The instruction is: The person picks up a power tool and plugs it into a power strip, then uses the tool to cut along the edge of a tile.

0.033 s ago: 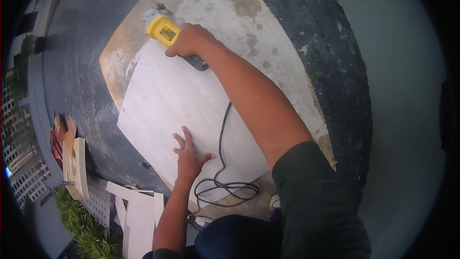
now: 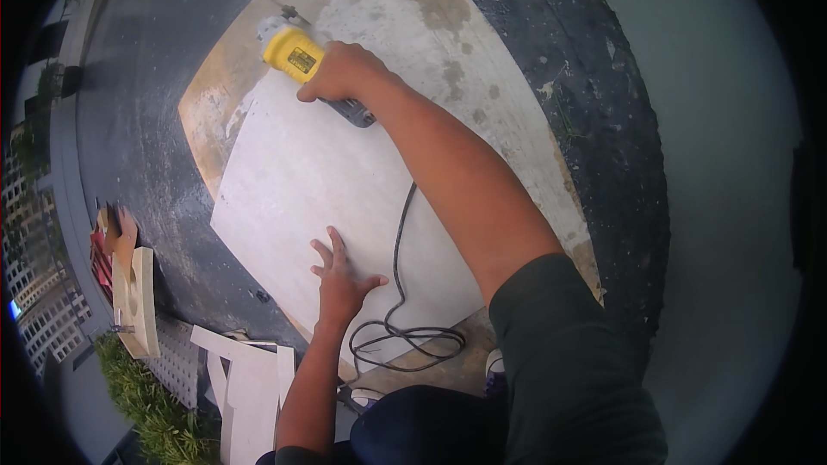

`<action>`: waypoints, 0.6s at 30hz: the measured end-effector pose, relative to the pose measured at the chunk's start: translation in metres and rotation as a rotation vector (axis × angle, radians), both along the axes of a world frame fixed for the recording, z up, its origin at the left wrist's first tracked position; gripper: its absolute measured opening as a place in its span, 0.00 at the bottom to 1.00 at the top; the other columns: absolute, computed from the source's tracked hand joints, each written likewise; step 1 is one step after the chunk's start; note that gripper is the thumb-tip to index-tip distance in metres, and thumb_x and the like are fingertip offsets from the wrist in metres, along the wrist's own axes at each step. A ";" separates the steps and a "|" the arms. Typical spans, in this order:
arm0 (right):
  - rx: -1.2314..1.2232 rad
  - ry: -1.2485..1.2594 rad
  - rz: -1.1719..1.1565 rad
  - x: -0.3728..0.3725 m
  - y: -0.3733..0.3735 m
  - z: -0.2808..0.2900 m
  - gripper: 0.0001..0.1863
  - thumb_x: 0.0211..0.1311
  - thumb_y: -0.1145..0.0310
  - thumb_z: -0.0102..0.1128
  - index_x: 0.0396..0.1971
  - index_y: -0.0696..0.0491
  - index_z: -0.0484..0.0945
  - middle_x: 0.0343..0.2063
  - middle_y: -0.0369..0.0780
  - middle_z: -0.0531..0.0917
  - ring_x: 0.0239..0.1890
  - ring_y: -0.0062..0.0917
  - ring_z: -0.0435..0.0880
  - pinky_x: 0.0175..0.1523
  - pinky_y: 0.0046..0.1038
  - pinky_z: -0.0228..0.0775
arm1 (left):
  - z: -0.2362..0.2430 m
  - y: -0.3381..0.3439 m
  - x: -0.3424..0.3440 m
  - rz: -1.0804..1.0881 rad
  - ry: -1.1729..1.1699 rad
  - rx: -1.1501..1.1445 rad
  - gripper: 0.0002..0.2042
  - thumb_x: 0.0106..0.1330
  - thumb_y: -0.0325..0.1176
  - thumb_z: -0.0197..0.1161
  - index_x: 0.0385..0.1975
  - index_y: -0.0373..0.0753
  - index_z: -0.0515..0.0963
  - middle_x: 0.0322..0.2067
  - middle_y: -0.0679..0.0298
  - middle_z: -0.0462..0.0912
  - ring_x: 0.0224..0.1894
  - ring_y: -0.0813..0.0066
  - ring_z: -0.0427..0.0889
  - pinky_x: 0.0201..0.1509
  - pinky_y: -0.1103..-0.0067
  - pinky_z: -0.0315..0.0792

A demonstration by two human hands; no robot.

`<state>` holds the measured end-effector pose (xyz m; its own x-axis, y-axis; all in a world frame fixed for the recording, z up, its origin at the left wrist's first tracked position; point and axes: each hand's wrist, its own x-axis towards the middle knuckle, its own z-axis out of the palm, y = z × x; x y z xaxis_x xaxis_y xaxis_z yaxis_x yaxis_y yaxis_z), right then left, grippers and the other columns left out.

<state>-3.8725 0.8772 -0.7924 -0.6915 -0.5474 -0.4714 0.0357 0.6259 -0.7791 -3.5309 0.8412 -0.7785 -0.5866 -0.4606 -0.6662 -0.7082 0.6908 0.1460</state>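
Note:
A yellow and black angle grinder [image 2: 293,53] is gripped by my right hand [image 2: 347,71], whose fingers wrap round its body. The tool's grey head points to the far left, and its disc end [image 2: 289,13] is small and hazy. Beneath it lies a large pale flat slab [image 2: 284,164], near the slab's far edge. My left hand [image 2: 341,284] rests on the near part of this slab with the fingers spread, holding nothing. A black power cord [image 2: 398,250] runs from under my right forearm past my left hand and loops at the slab's near edge.
Under the slab is a worn brown and white board [image 2: 508,112], lying on dark ground [image 2: 594,60]. Pale cut pieces [image 2: 245,387] lie at the lower left, beside a cream board [image 2: 138,301] and a green plant [image 2: 142,396]. My shoes [image 2: 366,397] stand by the near edge.

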 end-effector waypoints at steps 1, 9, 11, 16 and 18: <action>0.001 0.000 0.000 0.000 0.000 0.000 0.42 0.42 0.47 0.81 0.58 0.54 0.79 0.52 0.45 0.88 0.54 0.35 0.89 0.59 0.34 0.81 | 0.000 0.001 0.000 0.000 0.000 0.001 0.71 0.47 0.43 0.87 0.81 0.36 0.33 0.76 0.21 0.36 0.77 0.27 0.55 0.81 0.47 0.46; 0.006 -0.011 0.016 -0.002 -0.002 0.000 0.43 0.41 0.47 0.81 0.58 0.54 0.80 0.52 0.45 0.88 0.52 0.35 0.89 0.58 0.33 0.82 | -0.002 -0.002 0.004 -0.013 0.000 -0.020 0.71 0.47 0.43 0.88 0.81 0.38 0.33 0.76 0.21 0.35 0.76 0.24 0.52 0.80 0.49 0.51; 0.014 -0.008 0.015 -0.003 -0.003 -0.002 0.44 0.40 0.47 0.81 0.58 0.54 0.80 0.52 0.45 0.88 0.52 0.35 0.89 0.58 0.33 0.82 | -0.003 -0.001 0.003 -0.015 -0.001 -0.020 0.71 0.47 0.43 0.88 0.81 0.38 0.33 0.76 0.21 0.35 0.76 0.23 0.51 0.80 0.49 0.52; 0.018 -0.021 0.021 -0.004 -0.003 -0.004 0.44 0.41 0.47 0.81 0.59 0.54 0.79 0.52 0.45 0.88 0.53 0.34 0.89 0.58 0.33 0.82 | -0.001 0.001 0.000 0.018 -0.046 -0.011 0.71 0.47 0.44 0.88 0.82 0.38 0.33 0.76 0.22 0.35 0.76 0.21 0.50 0.80 0.49 0.52; 0.017 -0.038 0.033 -0.004 -0.003 -0.002 0.44 0.41 0.48 0.81 0.59 0.55 0.80 0.53 0.45 0.88 0.53 0.35 0.89 0.59 0.33 0.82 | -0.008 -0.006 0.010 -0.046 0.036 -0.031 0.72 0.47 0.44 0.88 0.82 0.39 0.33 0.76 0.22 0.35 0.76 0.21 0.49 0.80 0.49 0.52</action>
<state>-3.8763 0.8740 -0.7940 -0.6545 -0.5616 -0.5062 0.0441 0.6400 -0.7671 -3.5211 0.8356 -0.7867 -0.6312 -0.4529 -0.6296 -0.6702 0.7271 0.1488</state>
